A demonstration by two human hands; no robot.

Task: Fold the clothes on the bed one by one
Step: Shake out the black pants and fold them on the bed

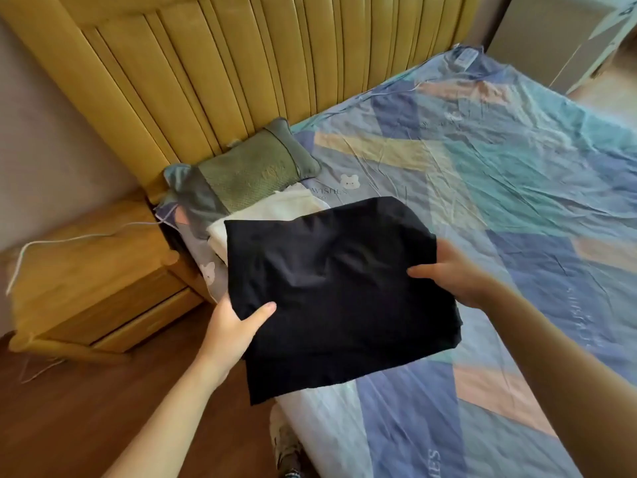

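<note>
While I hold it between both hands, item one is a single black garment (pixel 337 291), folded flat into a rough rectangle and lifted above the near corner of the bed (pixel 517 188).

Hands, two. My left hand (pixel 234 326) grips the garment's lower left edge, thumb curled over the top of the cloth, fingers hidden beneath it. My right hand (pixel 451 270) grips the right edge, thumb lying on top and pointing inward, the other fingers under the fabric and out of sight.

Folded clothes already set down, one that I can count: a white garment (pixel 275 210), lying just beyond my left hand and partly covered from view by the black one. Whether more pieces lie under it I cannot tell.

Pillows, one: a green pillow (pixel 251 174) with a grey end, beyond the white garment, against the headboard (pixel 241 63).

Bedsheet, one: patchwork of blue, teal, yellow and peach with small bear prints, wrinkled, spreading beyond and to the right of my right hand.

Headboards, one: yellow, padded in vertical ribs.

Nightstands, one: a wooden nightstand (pixel 89 277) to the left of my left hand, with one white cord (pixel 69 240) trailing across its top.

Floor, wooden, beneath my left forearm.
</note>
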